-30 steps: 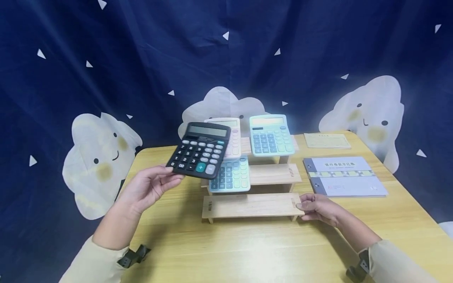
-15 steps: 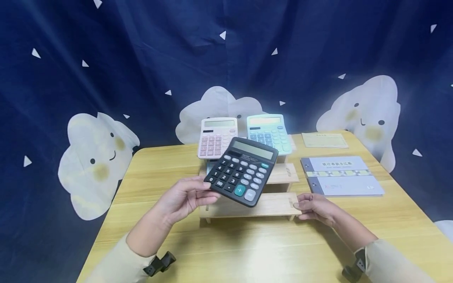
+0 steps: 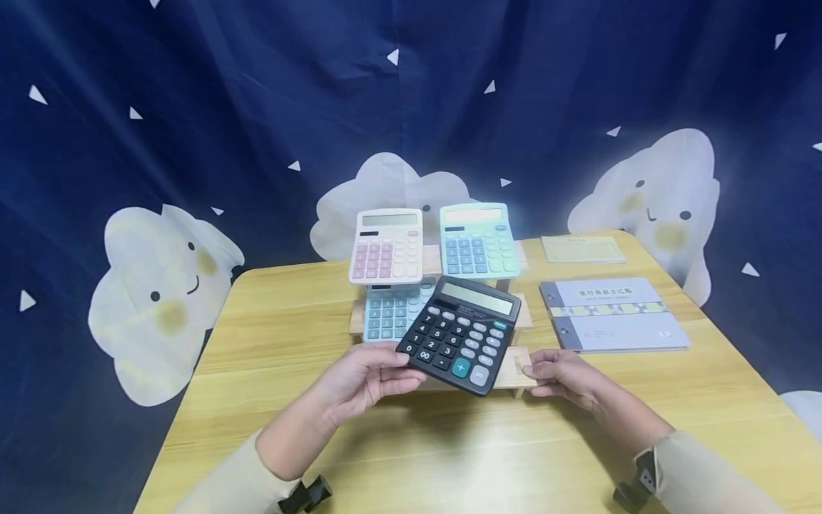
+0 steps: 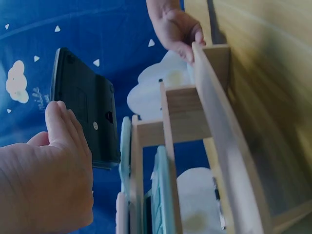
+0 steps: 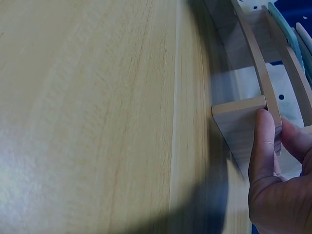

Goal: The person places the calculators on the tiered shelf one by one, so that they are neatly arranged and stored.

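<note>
My left hand (image 3: 362,378) pinches a black calculator (image 3: 462,335) by its lower left corner. It is held tilted above the lowest step of a wooden stepped stand (image 3: 514,368), its keys facing me. In the left wrist view the calculator's dark back (image 4: 85,107) shows, apart from the stand. My right hand (image 3: 565,375) grips the right end of the lowest step between thumb and fingers, as the right wrist view shows too. A pink-and-white calculator (image 3: 387,246) and a light-blue one (image 3: 480,243) lean on the top step. Another blue calculator (image 3: 388,314) on the middle step is partly covered.
Right of the stand, a grey-blue account book (image 3: 613,314) lies on the wooden table (image 3: 257,343). Behind it lies a pale paper slip pad (image 3: 583,249). A dark blue curtain (image 3: 257,107) with cloud prints hangs behind the table.
My left hand has carried the black calculator rightward and down, from the stand's left side to in front of its lower steps. The right hand has kept its grip on the lowest step.
</note>
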`<state>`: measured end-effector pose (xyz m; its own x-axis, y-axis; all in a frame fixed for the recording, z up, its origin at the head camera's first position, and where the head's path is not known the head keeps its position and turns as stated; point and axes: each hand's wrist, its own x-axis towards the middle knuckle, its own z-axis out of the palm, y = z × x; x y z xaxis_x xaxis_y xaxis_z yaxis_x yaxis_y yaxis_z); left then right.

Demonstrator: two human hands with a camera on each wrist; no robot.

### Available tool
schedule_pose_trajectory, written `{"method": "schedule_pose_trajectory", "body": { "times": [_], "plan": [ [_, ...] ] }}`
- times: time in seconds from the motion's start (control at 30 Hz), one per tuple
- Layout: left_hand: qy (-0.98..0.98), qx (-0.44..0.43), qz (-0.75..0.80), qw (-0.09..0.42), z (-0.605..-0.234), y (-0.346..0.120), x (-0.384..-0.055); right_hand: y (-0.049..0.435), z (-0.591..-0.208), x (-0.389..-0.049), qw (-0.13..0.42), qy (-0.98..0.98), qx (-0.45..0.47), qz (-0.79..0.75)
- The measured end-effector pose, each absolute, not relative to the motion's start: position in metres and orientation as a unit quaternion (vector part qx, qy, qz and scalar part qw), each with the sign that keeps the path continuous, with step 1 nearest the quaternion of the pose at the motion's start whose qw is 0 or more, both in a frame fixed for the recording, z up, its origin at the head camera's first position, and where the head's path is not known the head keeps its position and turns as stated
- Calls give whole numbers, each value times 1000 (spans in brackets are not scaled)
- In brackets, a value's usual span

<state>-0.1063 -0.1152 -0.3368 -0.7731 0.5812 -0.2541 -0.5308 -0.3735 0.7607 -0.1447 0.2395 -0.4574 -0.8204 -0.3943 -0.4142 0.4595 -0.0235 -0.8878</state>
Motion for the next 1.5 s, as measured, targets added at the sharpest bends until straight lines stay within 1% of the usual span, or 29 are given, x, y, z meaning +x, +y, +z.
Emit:
{"method": "schedule_pose_trajectory", "body": {
  "times": [0.5, 0.9, 1.0, 1.2, 1.5],
  "plan": [
    [457, -58, 829, 317, -357, -81, -114, 241, -461, -148, 305, 626, 32, -717],
    [421, -103, 859, 272, -365, -56, -120, 243, -459, -149, 307, 631, 26, -712],
    [421, -111, 861, 265, -369, -50, -120, 242, -460, -148, 308, 633, 26, -710],
    [428, -117, 855, 267, -375, -43, -121, 242, -460, -148, 307, 634, 30, -710],
    [446, -117, 850, 254, -382, -46, -119, 242, -459, -149, 309, 633, 22, -709]
  ]
}}
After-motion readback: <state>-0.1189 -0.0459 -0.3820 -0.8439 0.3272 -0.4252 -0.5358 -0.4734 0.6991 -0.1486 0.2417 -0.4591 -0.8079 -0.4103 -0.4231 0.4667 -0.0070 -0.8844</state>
